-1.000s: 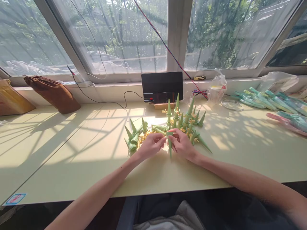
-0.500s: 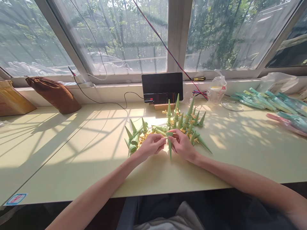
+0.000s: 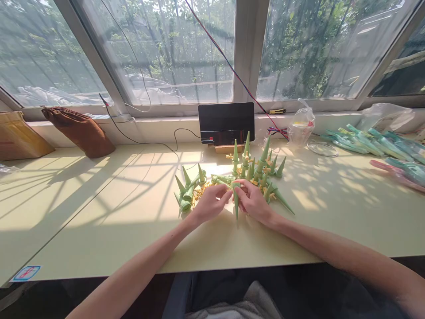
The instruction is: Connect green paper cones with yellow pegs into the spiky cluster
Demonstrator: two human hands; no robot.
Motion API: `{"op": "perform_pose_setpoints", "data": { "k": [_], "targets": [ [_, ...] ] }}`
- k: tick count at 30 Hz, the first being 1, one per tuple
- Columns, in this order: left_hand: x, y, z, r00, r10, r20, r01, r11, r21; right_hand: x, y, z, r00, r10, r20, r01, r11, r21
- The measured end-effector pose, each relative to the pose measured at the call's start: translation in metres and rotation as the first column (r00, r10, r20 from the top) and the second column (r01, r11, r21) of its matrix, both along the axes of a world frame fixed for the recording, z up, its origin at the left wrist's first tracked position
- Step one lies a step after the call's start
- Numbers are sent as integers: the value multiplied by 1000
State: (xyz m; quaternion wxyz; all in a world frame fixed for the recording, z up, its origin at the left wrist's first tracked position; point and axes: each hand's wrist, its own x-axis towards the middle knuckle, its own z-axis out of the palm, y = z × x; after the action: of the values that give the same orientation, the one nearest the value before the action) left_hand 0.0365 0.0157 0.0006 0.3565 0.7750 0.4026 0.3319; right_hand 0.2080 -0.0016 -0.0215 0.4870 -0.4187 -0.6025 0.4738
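Note:
My right hand point(image 3: 254, 201) grips a green plastic cone spike point(image 3: 235, 203) near its wide end, tip pointing toward me. My left hand point(image 3: 210, 203) is closed in a pinch right beside the spike's top; what its fingertips hold is too small to make out. Both hands rest on the pale table point(image 3: 99, 212) in front of a pile of green cone spikes point(image 3: 252, 166) mixed with small yellow plastic pieces point(image 3: 198, 193). More spikes lie in a small heap point(image 3: 186, 192) left of my left hand.
A dark tablet on a wooden stand point(image 3: 226, 123) sits behind the pile, with a black cable point(image 3: 146, 141) running left. A brown pouch point(image 3: 81, 130) and cardboard box point(image 3: 16, 137) lie far left. A plastic bag point(image 3: 301, 122) and teal packaged items point(image 3: 375, 141) lie at right.
The view has shifted slightly; both hands stay at the same spike with only small finger movements.

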Motion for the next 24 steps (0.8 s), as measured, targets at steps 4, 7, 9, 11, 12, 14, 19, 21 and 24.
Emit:
{"op": "perform_pose_setpoints", "data": {
  "k": [4,7,9,11,12,14,19,21,24],
  "targets": [
    [0,-4,3,999,24,-40,-18,991,136,-2,-1,1,999,17,-27,-18,999,-50],
    [0,-5,4,999,15,-43,-6,982,191,-3,1,0,998,19,-66,-24,997,-80],
    [0,-5,4,999,6,-34,1,979,205,-3,2,-1,996,21,-84,-30,994,-107],
    [-1,-5,4,999,1,-32,5,980,200,-2,4,-1,995,34,-98,-47,990,-136],
    [-1,-4,4,999,2,-33,4,981,193,-2,4,-1,993,42,-108,-59,987,-151],
    [-1,-3,3,999,16,-34,-9,984,176,-2,4,-1,990,52,-134,-75,982,-176],
    [-1,-2,0,997,66,-29,-61,985,160,-2,2,2,986,70,-153,-98,978,-184],
    [-1,-2,0,998,61,-20,-58,988,146,-3,1,2,987,77,-139,-102,978,-184],
    [-1,-3,1,999,43,-15,-41,994,102,-3,1,1,988,120,-94,-136,973,-186]
  ]
}}
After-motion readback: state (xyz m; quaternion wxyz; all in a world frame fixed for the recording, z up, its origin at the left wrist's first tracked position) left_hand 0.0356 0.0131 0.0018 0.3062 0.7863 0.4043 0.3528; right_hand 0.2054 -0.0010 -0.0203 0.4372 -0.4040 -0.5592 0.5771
